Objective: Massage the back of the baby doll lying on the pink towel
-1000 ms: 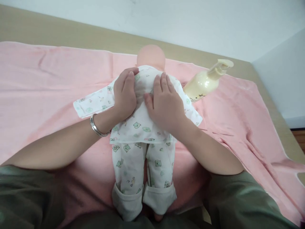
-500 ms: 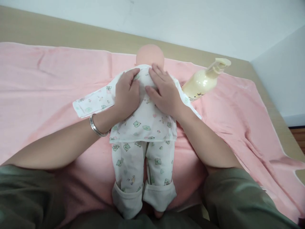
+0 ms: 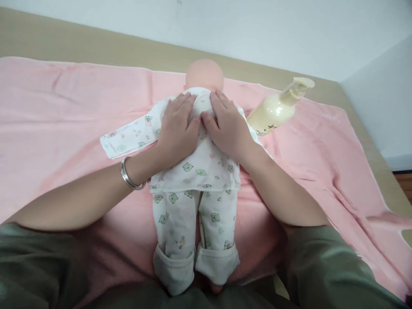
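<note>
Pale walls (image 3: 257, 38) close off the top and upper right of the frame, and below them I have a light wood table (image 3: 80, 38) with a pink cloth (image 3: 64, 98) spread over most of it, creased at the right. Centred in my feed lies a doll (image 3: 210, 176) in a white printed shirt and matching trousers (image 3: 214, 219), its head toward the top and its turned-up cuffs (image 3: 175, 270) at the bottom edge. No face shows on the head (image 3: 204, 75), so I judge it is lying face down.

Neither grip is closed on anything. My left hand (image 3: 178, 128) and right hand (image 3: 230, 131) are spread flat on the upper back of the shirt, thumbs angled inward toward each other. A silver bangle (image 3: 128, 174) circles the left wrist.

What worries me from out here is uneven pressure: if one palm bears harder, the doll could roll or skew. Dragging rather than resting could bunch the thin shirt, or pull the loose cloth along with the body. Right of centre, a pump bottle (image 3: 273, 109) sits just beside the doll's sleeve, its base hidden; I can't tell whether it stands straight, and an outward swing of the right hand could knock it over.
</note>
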`<state>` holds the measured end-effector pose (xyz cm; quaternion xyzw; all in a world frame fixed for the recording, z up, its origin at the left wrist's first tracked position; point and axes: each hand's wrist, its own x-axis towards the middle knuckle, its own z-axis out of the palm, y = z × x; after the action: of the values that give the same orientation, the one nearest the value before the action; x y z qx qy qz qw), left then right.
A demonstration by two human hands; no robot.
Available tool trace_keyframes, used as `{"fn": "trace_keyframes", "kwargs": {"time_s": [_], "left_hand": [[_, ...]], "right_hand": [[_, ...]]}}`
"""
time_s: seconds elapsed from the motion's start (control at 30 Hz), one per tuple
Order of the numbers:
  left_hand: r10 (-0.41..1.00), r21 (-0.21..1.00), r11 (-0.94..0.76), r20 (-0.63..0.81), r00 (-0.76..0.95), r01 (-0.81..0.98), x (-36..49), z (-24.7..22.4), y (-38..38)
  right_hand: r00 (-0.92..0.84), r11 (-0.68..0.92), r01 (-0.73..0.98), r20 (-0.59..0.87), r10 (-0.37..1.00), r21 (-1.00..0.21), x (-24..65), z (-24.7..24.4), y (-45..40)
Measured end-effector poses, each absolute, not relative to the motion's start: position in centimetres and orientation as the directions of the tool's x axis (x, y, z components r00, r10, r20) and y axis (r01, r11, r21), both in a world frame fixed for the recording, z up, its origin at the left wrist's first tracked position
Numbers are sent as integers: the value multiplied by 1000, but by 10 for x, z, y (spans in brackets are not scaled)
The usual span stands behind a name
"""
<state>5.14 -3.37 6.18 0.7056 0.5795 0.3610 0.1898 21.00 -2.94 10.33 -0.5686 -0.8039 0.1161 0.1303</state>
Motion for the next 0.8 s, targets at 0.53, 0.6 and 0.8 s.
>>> {"fn": "trace_keyframes", "kwargs": {"time_s": [0.53, 0.6, 0.8], "left_hand": [[921, 655, -378, 341, 189, 655, 53, 61, -57], [930, 664, -357, 319, 183, 657, 52, 63, -54], [949, 717, -283, 307, 76, 637, 40, 63, -27]], "right_hand": [[-268, 282, 906, 89, 959, -315, 212, 97, -23], [-261, 278, 915, 95, 961, -293, 209, 100, -32], [-299, 301, 947, 32, 954, -115, 196, 121, -73]]}}
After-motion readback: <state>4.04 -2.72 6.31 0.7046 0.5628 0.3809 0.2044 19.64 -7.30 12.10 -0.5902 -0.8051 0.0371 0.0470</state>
